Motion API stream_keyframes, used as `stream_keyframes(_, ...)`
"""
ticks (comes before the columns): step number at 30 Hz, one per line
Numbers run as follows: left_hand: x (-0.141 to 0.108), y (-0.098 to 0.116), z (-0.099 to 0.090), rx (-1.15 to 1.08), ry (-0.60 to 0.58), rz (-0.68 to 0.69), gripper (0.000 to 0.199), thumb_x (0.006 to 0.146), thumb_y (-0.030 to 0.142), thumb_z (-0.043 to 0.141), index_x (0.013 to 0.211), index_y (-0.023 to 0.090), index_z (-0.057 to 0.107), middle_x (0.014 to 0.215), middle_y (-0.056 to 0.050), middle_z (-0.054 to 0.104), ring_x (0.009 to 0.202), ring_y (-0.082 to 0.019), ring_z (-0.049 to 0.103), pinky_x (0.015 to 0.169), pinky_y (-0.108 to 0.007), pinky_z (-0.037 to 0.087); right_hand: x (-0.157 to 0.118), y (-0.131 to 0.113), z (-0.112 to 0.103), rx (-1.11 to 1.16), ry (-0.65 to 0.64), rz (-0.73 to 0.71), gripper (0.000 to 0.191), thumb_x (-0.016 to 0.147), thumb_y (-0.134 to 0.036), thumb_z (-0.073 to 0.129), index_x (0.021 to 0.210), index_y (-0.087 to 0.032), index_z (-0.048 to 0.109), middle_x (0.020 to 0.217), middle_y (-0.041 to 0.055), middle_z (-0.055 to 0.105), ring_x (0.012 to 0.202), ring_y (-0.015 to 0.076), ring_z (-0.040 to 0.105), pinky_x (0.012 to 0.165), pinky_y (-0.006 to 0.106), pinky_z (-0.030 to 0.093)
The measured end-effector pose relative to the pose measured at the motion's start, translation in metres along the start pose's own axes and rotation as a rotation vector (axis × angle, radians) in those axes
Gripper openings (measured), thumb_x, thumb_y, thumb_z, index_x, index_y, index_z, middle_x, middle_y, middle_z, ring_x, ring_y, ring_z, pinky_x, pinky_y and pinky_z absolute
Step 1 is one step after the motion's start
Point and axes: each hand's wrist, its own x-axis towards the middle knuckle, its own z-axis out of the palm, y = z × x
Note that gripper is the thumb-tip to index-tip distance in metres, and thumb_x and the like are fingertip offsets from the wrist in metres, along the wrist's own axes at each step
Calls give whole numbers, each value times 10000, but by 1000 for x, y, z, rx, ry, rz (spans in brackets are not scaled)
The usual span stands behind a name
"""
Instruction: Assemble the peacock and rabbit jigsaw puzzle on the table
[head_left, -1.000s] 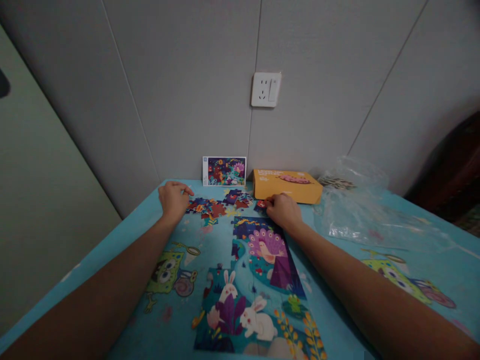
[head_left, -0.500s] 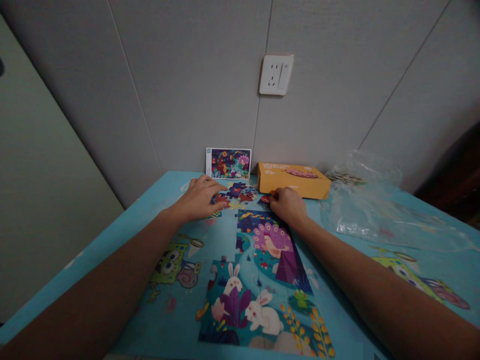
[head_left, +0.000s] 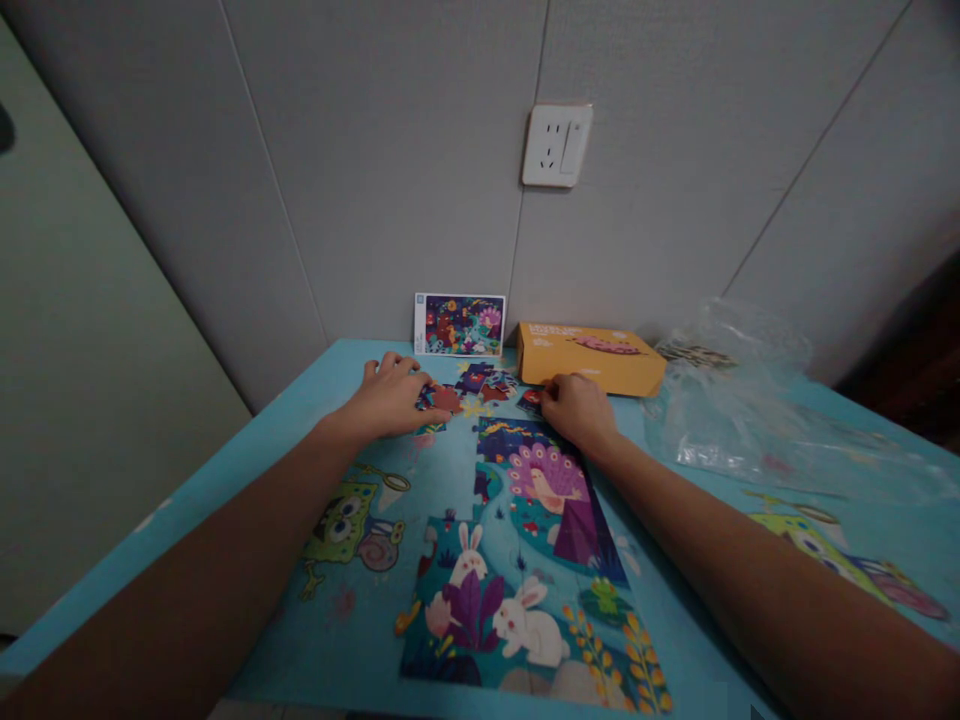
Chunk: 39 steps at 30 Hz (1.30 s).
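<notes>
A partly joined puzzle with rabbits and a peacock lies on the blue patterned tablecloth. Beyond its top edge is a cluster of loose pieces. My left hand rests over the left side of that cluster with its fingers spread, palm down, nothing held. In front of the yellow box, my right hand has its fingers pinched on the edge of a dark puzzle piece with a red spot. The picture card leans upright against the wall behind the pieces.
A yellow box sits against the wall, right of the card. Crumpled clear plastic bags spread over the right side of the table, with a brownish bundle at their back. A socket is on the wall above.
My left hand has shifted slightly left, its fingers now spread wider and uncovering more of the pieces. My right hand stays at the dark piece. The view has tilted slightly.
</notes>
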Motion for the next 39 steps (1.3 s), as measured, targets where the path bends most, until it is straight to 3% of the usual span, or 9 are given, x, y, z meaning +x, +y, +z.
stream_keyframes(7, 3, 1, 7, -78, -1, 12, 501, 743, 595, 636, 1051, 201, 649, 1199, -129, 601, 1156, -347, 439, 928, -447, 361, -1, -2, -3, -4, 6, -12, 271, 857, -270, 490, 900, -132, 719, 952, 159, 694, 883, 250, 652, 716, 297, 433)
stream_keyframes(10, 4, 3, 6, -160, 49, 35, 432, 765, 506, 668, 1060, 195, 616, 1137, -109, 614, 1118, -309, 481, 921, -416, 385, -4, -8, -6, 62, 84, -68, 271, 883, -279, 481, 918, -130, 705, 941, 146, 693, 871, 237, 643, 729, 293, 430)
stream_keyframes(13, 2, 13, 0, -256, 118, 102, 283, 826, 386, 641, 1042, 204, 625, 1039, -74, 606, 1059, -246, 525, 953, -380, 387, -13, -18, -9, 283, 140, -312, 279, 906, -346, 505, 1034, -152, 659, 944, 91, 692, 874, 196, 624, 773, 267, 424)
stream_keyframes(15, 0, 22, -3, -309, 141, 163, 232, 841, 356, 630, 1022, 210, 643, 1014, -63, 589, 1041, -228, 537, 969, -374, 390, -20, -25, -11, 421, 98, -516, 307, 909, -378, 523, 1101, -161, 624, 967, 71, 687, 863, 173, 610, 776, 250, 422)
stream_keyframes(18, -4, 31, -3, -393, 157, 253, 248, 834, 364, 642, 1037, 222, 660, 1054, -66, 569, 1049, -225, 540, 973, -372, 408, -28, -32, -11, 484, 37, -655, 266, 922, -364, 506, 1034, -161, 635, 914, 56, 679, 790, 156, 587, 728, 240, 409)
stream_keyframes(23, -4, 33, 1, -454, 158, 291, 249, 886, 259, 547, 1102, 202, 656, 1019, -75, 581, 1019, -206, 557, 947, -353, 432, -27, -30, -10, 483, 83, -526, 246, 925, -330, 473, 852, -167, 642, 791, 37, 666, 690, 143, 556, 647, 230, 367)
stream_keyframes(29, -2, 31, -2, -416, 227, 144, 197, 872, 229, 503, 1000, 192, 649, 938, -56, 641, 956, -210, 592, 914, -357, 437, -22, -23, -9, 500, 200, -315, 220, 896, -299, 490, 797, -171, 638, 737, 27, 667, 649, 140, 555, 618, 231, 351)
stream_keyframes(36, -8, 38, -4, -548, 219, 93, 139, 874, 299, 513, 953, 199, 569, 661, 29, 660, 666, -167, 617, 716, -288, 451, -25, -28, -7, 599, 44, -482, 265, 924, -383, 482, 837, -182, 631, 725, 1, 652, 652, 130, 552, 629, 215, 366)
stream_keyframes(39, -7, 37, -3, -553, 186, 157, 149, 889, 325, 504, 942, 204, 571, 724, 12, 688, 722, -170, 631, 739, -290, 456, -26, -31, -7, 505, 64, -463, 293, 911, -424, 502, 813, -177, 625, 677, 2, 623, 613, 133, 524, 588, 225, 336)
